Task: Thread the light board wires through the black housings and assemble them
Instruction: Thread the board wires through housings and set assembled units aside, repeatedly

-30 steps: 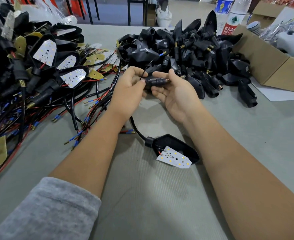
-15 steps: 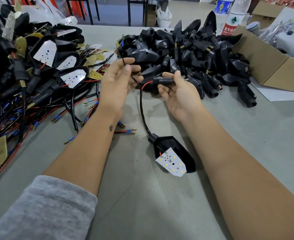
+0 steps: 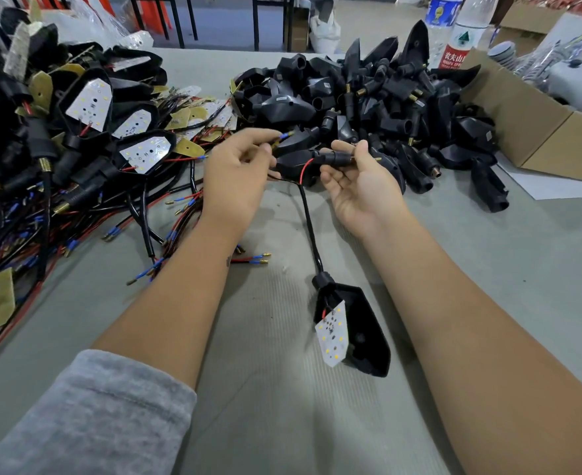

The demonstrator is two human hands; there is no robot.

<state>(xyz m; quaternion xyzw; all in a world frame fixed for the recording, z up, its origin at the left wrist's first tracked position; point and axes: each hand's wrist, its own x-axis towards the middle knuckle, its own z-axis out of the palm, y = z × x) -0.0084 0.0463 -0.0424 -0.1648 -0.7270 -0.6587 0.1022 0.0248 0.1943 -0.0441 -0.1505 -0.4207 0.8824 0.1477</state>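
A black housing (image 3: 365, 334) lies on the grey table (image 3: 488, 262) between my forearms, with a white light board (image 3: 332, 334) sticking out of its open face. A black sleeved cable (image 3: 310, 228) runs from it up to my hands. My left hand (image 3: 238, 176) pinches the wire ends with blue and brass terminals (image 3: 284, 135). My right hand (image 3: 361, 186) holds a small black threaded stem (image 3: 334, 158), with a red wire (image 3: 305, 168) coming out of its left end.
A heap of assembled housings with light boards and red and black wires (image 3: 59, 159) fills the left. A pile of bare black housings (image 3: 368, 108) lies behind my hands. A cardboard box (image 3: 540, 132) and two bottles (image 3: 454, 36) stand at the right rear.
My left hand has pulled the wires out through the stem to the left. The housing with its light board slid and turned on the table, and its cable is drawn straighter.
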